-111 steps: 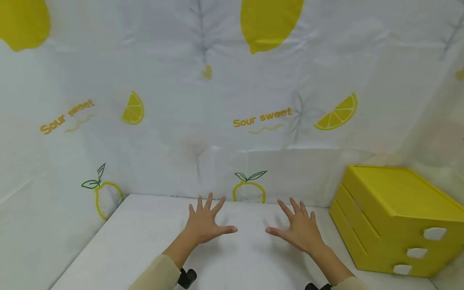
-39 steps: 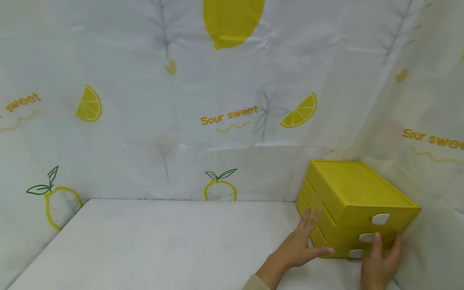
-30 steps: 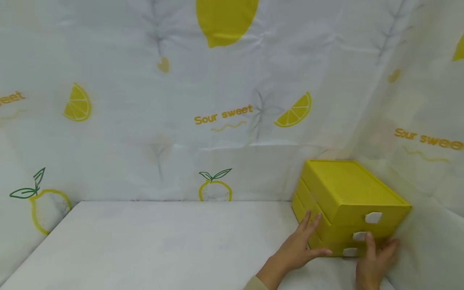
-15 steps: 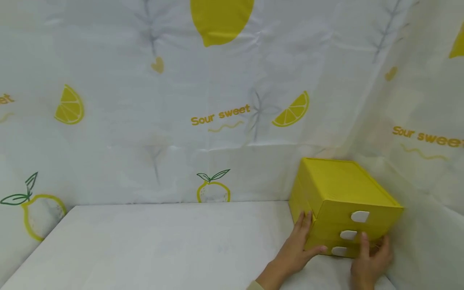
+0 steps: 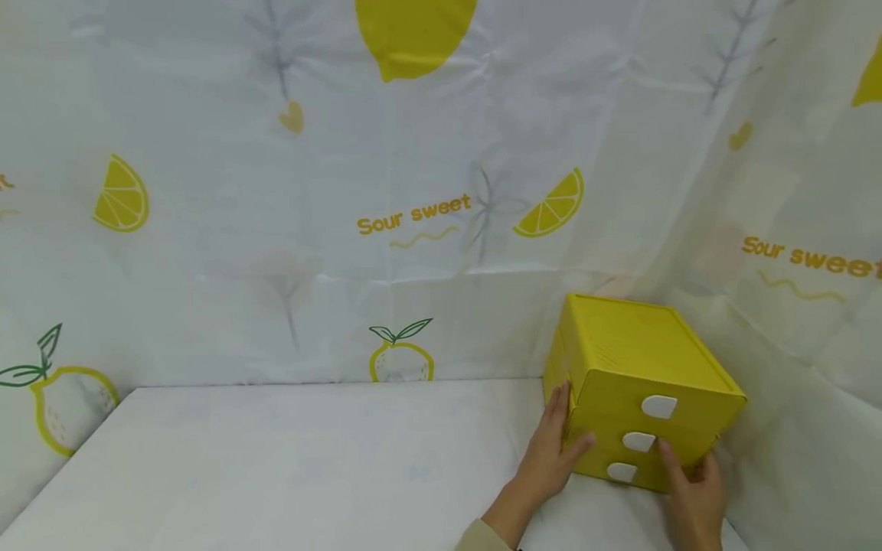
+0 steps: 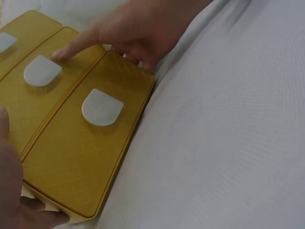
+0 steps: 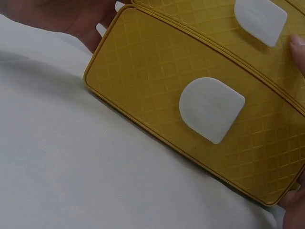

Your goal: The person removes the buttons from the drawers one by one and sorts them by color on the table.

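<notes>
A yellow three-drawer storage box (image 5: pixel 648 340) stands at the right of the table, by the corner of the walls. Its front carries three white rounded pulls, the top pull (image 5: pixel 659 406) among them. My left hand (image 5: pixel 544 459) holds its left side, fingers along the wall and thumb at the front edge. With the fingers round the lower right edge, my right hand (image 5: pixel 697 501) grips the other side, its thumb beside the middle pull (image 6: pixel 43 71). In the right wrist view, the bottom drawer front (image 7: pixel 143 67) shows a diamond pattern and is closed.
The white table (image 5: pixel 310 459) stretches away to the left of the box. Behind it hangs a white wall covering (image 5: pixel 310 229) printed with lemons and "Sour sweet". A second covered wall (image 5: pixel 813 344) rises close on the box's right.
Both hands, earlier spread over the table's middle, have moved right and taken hold of the box. Under them the box has turned, its front facing further left. The head view has swung right.
</notes>
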Action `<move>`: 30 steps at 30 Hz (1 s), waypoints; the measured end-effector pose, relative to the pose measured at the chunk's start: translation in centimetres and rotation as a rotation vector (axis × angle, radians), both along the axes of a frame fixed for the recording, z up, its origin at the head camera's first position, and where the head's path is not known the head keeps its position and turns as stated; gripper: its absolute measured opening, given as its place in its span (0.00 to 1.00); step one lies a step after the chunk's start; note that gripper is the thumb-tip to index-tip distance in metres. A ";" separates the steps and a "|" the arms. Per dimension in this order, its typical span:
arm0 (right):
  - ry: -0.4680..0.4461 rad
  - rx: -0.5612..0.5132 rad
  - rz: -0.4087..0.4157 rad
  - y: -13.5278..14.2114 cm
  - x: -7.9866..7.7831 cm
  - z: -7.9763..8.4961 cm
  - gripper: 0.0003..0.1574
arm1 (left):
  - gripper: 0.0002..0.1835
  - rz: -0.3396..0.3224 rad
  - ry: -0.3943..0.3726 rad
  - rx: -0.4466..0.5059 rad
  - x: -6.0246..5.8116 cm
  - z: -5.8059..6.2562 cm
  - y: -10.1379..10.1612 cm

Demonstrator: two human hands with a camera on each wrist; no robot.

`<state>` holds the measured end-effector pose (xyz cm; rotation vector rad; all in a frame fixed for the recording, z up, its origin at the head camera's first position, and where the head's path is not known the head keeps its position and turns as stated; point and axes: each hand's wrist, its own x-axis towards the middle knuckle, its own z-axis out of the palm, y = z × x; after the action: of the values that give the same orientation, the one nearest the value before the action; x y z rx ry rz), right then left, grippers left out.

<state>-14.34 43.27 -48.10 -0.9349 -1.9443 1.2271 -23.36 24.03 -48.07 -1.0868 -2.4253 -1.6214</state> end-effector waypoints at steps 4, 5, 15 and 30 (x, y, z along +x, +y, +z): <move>-0.061 -0.071 0.029 -0.2 0.1 0.2 0.45 | 0.39 0.026 0.036 0.054 -0.1 0.1 -0.3; -0.065 -0.104 0.036 -0.3 0.1 0.2 0.46 | 0.38 0.029 0.044 0.063 -0.2 0.0 -0.5; -0.014 -0.194 0.057 -2.5 1.2 -0.3 0.45 | 0.37 -0.001 0.003 0.102 0.0 -0.1 -3.6; 0.014 -0.109 0.168 -8.6 -0.1 0.2 0.43 | 0.36 0.026 -0.054 0.139 -0.8 0.0 -11.6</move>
<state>-14.45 34.62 -47.86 -0.8277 -1.9945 1.4435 -24.14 12.45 -48.03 -0.9995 -2.3067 -1.8024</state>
